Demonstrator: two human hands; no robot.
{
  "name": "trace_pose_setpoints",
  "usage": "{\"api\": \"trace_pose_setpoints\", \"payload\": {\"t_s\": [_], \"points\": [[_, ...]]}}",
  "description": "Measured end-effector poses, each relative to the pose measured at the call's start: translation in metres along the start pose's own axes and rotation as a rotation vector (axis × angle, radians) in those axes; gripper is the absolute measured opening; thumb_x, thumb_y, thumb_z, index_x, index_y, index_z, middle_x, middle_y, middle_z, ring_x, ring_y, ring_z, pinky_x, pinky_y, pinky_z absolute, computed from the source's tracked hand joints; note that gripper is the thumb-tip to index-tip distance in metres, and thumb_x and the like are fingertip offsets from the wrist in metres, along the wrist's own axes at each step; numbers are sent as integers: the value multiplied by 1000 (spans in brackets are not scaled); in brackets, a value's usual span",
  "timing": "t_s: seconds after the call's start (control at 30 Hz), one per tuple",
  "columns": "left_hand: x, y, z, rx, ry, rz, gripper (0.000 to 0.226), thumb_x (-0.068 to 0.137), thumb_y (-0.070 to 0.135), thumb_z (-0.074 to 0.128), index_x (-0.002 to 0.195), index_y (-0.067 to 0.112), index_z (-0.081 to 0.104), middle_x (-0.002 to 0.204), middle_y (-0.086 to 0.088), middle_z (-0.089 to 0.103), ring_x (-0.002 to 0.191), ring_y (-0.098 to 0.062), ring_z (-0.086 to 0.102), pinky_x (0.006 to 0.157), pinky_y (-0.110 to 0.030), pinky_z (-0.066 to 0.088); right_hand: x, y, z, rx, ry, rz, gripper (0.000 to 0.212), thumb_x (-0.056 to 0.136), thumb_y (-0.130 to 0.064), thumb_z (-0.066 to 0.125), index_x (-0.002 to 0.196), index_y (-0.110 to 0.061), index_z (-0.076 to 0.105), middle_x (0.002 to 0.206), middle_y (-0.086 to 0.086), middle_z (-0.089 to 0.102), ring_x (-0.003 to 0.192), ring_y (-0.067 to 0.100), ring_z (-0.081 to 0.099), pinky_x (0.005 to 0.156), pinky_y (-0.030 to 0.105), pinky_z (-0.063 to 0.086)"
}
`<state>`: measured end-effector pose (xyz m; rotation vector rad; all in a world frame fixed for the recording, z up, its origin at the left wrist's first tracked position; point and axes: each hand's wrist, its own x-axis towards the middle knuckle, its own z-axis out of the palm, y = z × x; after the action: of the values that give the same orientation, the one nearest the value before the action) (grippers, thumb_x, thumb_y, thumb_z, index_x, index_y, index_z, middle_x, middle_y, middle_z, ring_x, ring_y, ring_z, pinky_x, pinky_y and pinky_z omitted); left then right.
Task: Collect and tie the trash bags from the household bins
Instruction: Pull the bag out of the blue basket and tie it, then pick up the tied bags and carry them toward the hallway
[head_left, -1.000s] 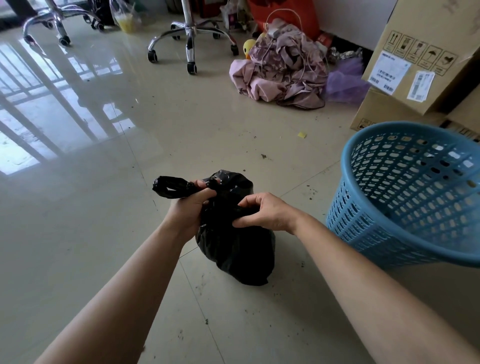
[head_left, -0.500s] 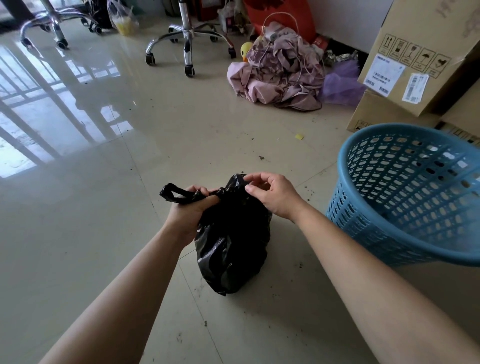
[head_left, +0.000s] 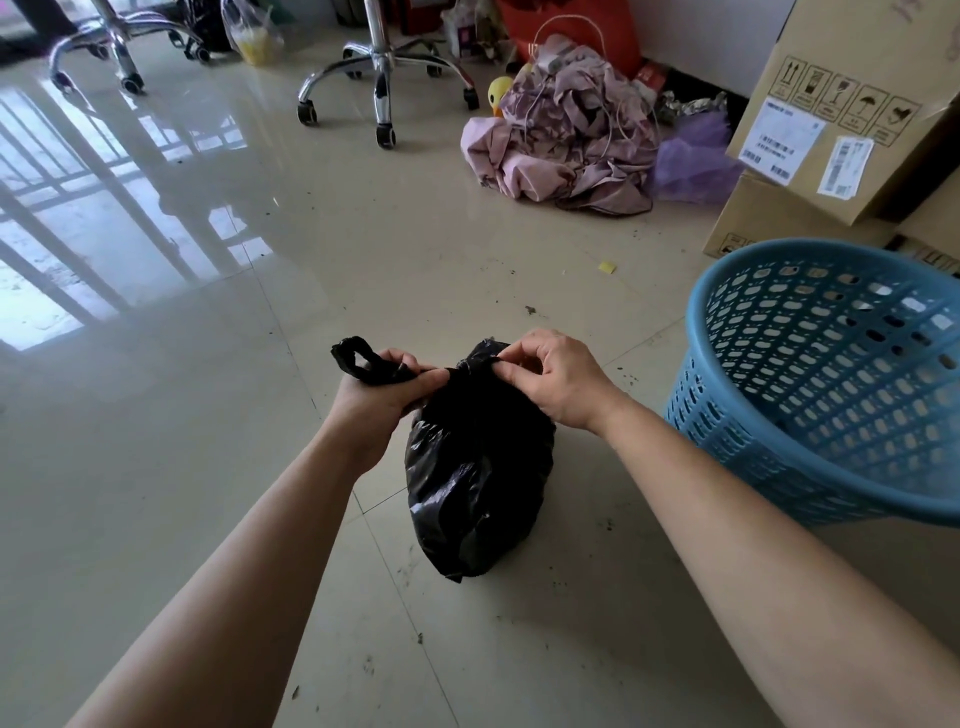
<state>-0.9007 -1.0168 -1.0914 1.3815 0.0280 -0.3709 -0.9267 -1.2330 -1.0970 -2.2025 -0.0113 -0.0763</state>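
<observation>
A full black trash bag (head_left: 475, 478) hangs upright over the tiled floor in front of me, its bottom touching or just above the tiles. My left hand (head_left: 382, 397) grips one twisted handle, whose loop sticks out to the left. My right hand (head_left: 550, 379) pinches the other gathered handle at the bag's top right. Both handles meet at the bag's neck between my hands. To the right a blue perforated plastic bin (head_left: 831, 379) stands on the floor with no bag in it.
Cardboard boxes (head_left: 831, 130) are stacked behind the bin at the right. A heap of pink cloth (head_left: 566, 135) lies by the far wall. Two wheeled chair bases (head_left: 382, 67) stand at the back. Crumbs dot the glossy floor (head_left: 182, 415).
My right hand has risen from the bag's front to its top and now pinches the second handle. The left hand keeps its handle, and the two have drawn apart.
</observation>
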Motion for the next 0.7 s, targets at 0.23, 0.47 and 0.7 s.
{"api": "trace_pose_setpoints", "payload": {"t_s": [0.23, 0.47, 0.7], "points": [[-4, -8, -25, 148, 32, -57, 35, 82, -13, 70, 73, 13, 49, 69, -5, 66, 67, -14, 69, 69, -23, 57, -9, 34, -10, -625, 2, -233, 20, 100, -31, 52, 110, -18, 63, 110, -1, 60, 100, 23, 55, 81, 37, 46], [-12, -54, -31, 287, 152, -212, 34, 83, 2, 77, 72, 17, 49, 73, -2, 55, 76, -18, 60, 69, -34, 52, -25, 62, 16, -393, -162, 201, 22, 98, -37, 53, 114, -24, 61, 118, 3, 57, 108, 25, 57, 89, 36, 47], [-17, -89, -3, 286, 372, -277, 39, 96, 42, 61, 119, 12, 51, 114, -5, 66, 101, -19, 65, 80, -30, 50, -37, 57, 66, -172, 230, 426, 63, 92, -45, 57, 147, -25, 36, 154, 16, 27, 143, 34, 25, 113, 44, 31]]}}
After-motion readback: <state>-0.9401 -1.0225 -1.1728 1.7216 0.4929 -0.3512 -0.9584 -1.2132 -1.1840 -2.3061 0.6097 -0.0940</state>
